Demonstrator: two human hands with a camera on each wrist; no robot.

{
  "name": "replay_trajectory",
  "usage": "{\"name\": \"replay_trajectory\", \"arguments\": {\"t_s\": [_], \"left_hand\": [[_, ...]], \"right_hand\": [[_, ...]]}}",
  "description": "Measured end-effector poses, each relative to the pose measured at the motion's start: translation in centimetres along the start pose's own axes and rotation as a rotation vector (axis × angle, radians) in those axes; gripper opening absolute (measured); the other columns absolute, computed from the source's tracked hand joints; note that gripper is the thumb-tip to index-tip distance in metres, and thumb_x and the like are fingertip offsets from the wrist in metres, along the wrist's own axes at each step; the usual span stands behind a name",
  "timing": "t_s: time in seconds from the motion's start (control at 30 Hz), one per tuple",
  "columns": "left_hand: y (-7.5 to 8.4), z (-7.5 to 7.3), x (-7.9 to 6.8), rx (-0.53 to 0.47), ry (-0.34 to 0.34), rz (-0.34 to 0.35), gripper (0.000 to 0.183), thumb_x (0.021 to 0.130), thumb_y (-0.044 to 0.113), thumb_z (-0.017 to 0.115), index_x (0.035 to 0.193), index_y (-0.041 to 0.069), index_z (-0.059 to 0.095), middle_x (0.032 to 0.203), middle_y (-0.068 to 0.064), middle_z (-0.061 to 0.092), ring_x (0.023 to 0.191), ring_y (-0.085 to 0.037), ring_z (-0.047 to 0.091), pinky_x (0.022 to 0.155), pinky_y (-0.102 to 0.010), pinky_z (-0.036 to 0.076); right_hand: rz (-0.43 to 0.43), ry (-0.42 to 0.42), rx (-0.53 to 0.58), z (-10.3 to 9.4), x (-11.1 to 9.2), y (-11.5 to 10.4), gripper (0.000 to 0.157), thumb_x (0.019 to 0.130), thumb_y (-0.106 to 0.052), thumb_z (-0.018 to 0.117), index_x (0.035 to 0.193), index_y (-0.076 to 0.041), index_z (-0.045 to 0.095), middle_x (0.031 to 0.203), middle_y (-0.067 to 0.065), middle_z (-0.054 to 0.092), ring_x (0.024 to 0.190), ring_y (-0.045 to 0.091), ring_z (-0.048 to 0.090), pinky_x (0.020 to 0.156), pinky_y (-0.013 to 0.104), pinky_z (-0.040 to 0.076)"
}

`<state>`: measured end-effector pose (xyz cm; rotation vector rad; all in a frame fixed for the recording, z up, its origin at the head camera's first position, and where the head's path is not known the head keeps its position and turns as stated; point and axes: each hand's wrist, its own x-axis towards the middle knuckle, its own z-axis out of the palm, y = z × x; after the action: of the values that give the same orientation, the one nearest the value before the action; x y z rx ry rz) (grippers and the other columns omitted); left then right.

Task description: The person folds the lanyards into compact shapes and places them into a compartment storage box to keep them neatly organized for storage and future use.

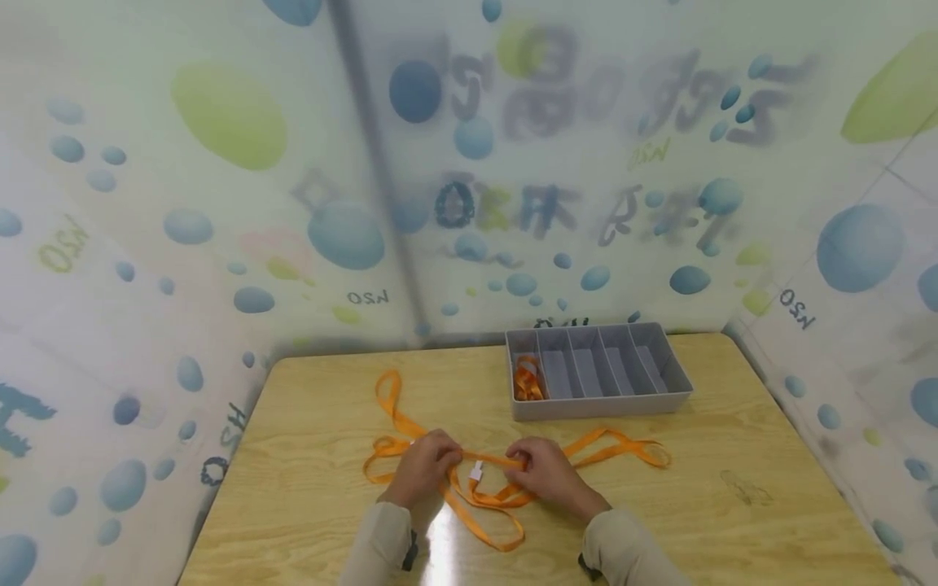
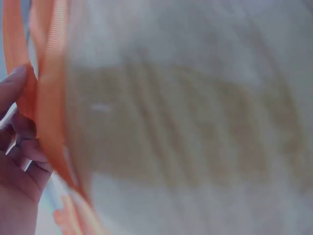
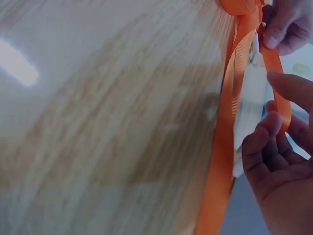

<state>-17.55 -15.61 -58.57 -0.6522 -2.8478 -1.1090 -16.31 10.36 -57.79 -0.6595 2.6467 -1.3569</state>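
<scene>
Orange ribbon lanyards lie in loose loops on the wooden table. In the head view, my left hand pinches one strap, and my right hand grips the same strap a short way to the right. A stretch of ribbon runs between both hands. Just below it shows a small white clip. The left wrist view has the left thumb and fingers on the orange band. From the right wrist, the ribbon passes between my right thumb and fingers, with the left hand beyond.
A grey divided tray stands at the back of the table. Its leftmost compartment holds a bundled orange lanyard. Loops of ribbon spread left and right of the hands. Patterned walls enclose the table's back and sides.
</scene>
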Motion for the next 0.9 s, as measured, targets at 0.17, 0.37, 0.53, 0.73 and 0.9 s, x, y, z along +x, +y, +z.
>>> {"name": "replay_trajectory", "arguments": {"t_s": [0.17,0.37,0.53,0.73,0.9], "left_hand": [[0.9,-0.5,0.4,0.009,0.014,0.053,0.010,0.096,0.012,0.066,0.090,0.012,0.073,0.091,0.002,0.070,0.082,-0.013,0.064,0.074,-0.033,0.054],[2.6,-1.7,1.2,-0.091,-0.073,0.041,0.019,0.102,0.017,0.057,0.093,0.008,0.071,0.081,0.003,0.066,0.069,-0.004,0.054,0.066,-0.026,0.049],[4.2,-3.0,1.7,-0.278,-0.152,0.007,0.036,0.105,0.026,0.052,0.082,0.003,0.066,0.065,0.005,0.050,0.059,-0.005,0.045,0.061,-0.024,0.044],[5.1,-3.9,2.2,-0.353,-0.165,0.002,0.012,0.092,0.020,0.073,0.095,0.009,0.077,0.090,0.002,0.071,0.078,-0.008,0.061,0.072,-0.027,0.053],[6.2,-4.5,2.1,-0.307,-0.174,0.031,0.007,0.088,0.015,0.076,0.082,0.012,0.075,0.078,0.006,0.065,0.066,-0.005,0.050,0.062,-0.024,0.046]], "right_hand": [[-0.011,0.031,-0.171,-0.4,-0.2,-0.8,0.016,0.084,-0.013,0.079,0.098,-0.008,0.073,0.085,-0.004,0.061,0.072,0.006,0.049,0.065,0.028,0.046],[0.008,0.099,-0.234,-1.3,-0.3,-1.9,0.014,0.085,-0.011,0.077,0.098,-0.011,0.073,0.088,-0.004,0.063,0.074,0.010,0.050,0.069,0.032,0.046],[0.017,0.206,-0.227,-2.0,-0.5,-2.7,0.012,0.086,-0.007,0.075,0.097,-0.011,0.074,0.090,-0.002,0.066,0.072,0.011,0.055,0.064,0.028,0.049],[0.012,0.291,-0.156,-3.1,-0.5,-3.3,0.013,0.085,-0.003,0.073,0.094,-0.013,0.074,0.079,-0.009,0.057,0.061,0.006,0.042,0.055,0.024,0.041],[0.013,0.310,-0.128,-4.0,-0.6,-3.0,0.015,0.083,0.001,0.072,0.094,-0.009,0.074,0.084,-0.006,0.062,0.065,0.007,0.045,0.059,0.025,0.043]]}}
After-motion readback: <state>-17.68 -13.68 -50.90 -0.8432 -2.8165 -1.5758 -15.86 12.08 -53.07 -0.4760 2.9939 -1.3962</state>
